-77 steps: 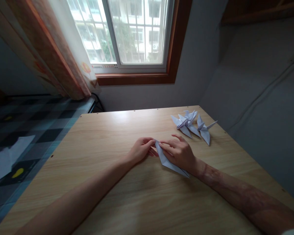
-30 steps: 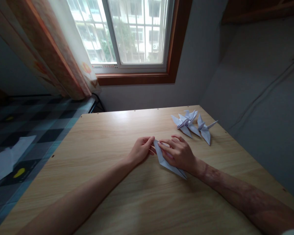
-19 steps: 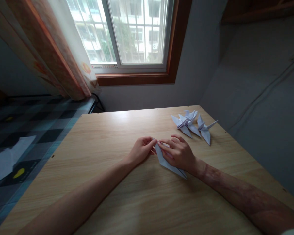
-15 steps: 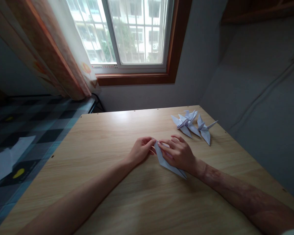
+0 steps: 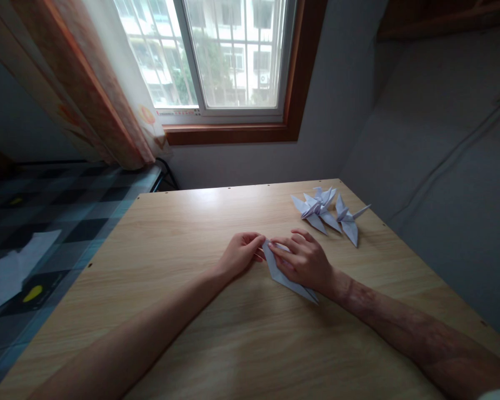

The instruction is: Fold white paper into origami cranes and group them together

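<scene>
A piece of white folded paper lies slantwise on the wooden table, its pointed lower end toward the right front. My left hand pinches the paper's upper left tip between thumb and fingers. Over its upper right part is my right hand, closed on the paper with the thumb hidden and the fingertips close to those of the left. The hand covers much of the paper, so its folds there are hidden. Behind my right hand stand several white paper cranes, crowded together, one a little apart.
The light wooden table stretches out under both arms. To the left, a checked bed cover carries white paper sheets. A window with a curtain is behind the table. A grey wall borders the right.
Almost nothing differs. Both hands keep their hold on the folded paper in the same place, and the cranes stay put.
</scene>
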`<state>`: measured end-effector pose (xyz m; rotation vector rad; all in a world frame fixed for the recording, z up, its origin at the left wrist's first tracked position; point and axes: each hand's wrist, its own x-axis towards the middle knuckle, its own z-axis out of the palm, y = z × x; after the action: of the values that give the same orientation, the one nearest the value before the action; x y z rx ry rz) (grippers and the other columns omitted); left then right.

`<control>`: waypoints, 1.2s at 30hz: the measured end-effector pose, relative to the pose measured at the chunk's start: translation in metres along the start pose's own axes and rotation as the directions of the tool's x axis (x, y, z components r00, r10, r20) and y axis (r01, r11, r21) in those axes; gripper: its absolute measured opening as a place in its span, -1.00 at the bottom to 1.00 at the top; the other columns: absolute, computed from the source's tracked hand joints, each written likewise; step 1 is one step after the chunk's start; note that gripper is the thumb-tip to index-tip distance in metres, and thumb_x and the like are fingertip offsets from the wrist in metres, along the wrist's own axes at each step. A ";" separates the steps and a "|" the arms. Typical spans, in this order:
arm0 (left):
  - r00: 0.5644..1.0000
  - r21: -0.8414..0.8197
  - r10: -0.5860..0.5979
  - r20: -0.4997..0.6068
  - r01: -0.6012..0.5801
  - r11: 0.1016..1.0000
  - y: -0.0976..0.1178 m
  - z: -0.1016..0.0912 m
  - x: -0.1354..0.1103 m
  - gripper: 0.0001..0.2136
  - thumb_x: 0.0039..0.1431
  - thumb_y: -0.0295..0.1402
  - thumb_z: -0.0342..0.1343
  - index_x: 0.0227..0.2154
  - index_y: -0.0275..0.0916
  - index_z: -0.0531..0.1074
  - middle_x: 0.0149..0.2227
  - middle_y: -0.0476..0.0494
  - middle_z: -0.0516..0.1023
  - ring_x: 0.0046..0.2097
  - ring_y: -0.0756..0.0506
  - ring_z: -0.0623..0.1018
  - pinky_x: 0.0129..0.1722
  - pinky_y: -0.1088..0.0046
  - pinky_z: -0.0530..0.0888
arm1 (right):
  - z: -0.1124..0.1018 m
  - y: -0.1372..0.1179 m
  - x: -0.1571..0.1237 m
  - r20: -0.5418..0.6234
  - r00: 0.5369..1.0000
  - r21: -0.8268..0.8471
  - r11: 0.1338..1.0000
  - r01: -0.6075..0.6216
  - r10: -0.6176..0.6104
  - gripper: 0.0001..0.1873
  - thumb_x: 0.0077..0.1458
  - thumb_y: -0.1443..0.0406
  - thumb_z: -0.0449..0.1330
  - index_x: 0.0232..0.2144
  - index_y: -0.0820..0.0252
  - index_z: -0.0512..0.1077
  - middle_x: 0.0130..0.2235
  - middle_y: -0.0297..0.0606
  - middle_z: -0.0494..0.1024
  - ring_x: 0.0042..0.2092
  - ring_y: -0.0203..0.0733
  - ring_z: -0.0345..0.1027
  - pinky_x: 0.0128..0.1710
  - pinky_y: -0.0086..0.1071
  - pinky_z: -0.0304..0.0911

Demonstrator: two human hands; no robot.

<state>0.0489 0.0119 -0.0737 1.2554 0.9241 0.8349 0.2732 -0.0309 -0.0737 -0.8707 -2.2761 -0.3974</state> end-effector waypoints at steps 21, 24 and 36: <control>0.999 -0.007 0.052 -0.002 -0.052 0.999 0.005 -0.001 -0.002 -0.47 0.14 0.17 0.39 -0.32 -0.31 0.62 -0.37 -0.17 0.68 -0.37 -0.07 0.65 -0.37 0.49 0.56 | 0.002 0.009 0.000 -0.011 0.990 0.294 0.947 -0.133 0.142 -0.75 0.38 0.35 0.29 0.06 0.05 0.59 0.04 -0.18 0.71 -0.08 -0.06 0.57 0.13 -0.04 0.37; 0.997 -0.016 0.076 -0.035 -0.076 0.997 0.006 -0.002 -0.003 -0.46 0.15 0.18 0.38 -0.33 -0.31 0.61 -0.39 -0.15 0.67 -0.38 -0.06 0.63 -0.35 0.46 0.59 | 0.004 0.014 0.000 0.043 0.952 0.463 0.839 -0.287 0.302 -0.77 0.33 0.20 0.38 -0.03 0.12 0.53 -0.06 -0.15 0.67 -0.08 -0.04 0.55 0.01 -0.13 0.42; 0.981 -0.001 0.144 -0.131 -0.145 0.989 0.007 0.000 -0.006 -0.50 0.19 0.13 0.39 -0.30 -0.31 0.63 -0.32 -0.18 0.72 -0.30 -0.12 0.68 -0.24 0.37 0.64 | 0.019 0.025 -0.004 0.458 0.748 0.716 0.299 -0.631 0.481 -0.62 0.32 -0.04 0.35 -0.25 0.16 0.61 -0.24 -0.20 0.70 -0.21 -0.09 0.54 -0.24 -0.31 0.43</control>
<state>0.0461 0.0080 -0.0661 1.2815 0.9386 1.0457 0.2833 -0.0051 -0.0892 -1.0635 -1.7166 1.0987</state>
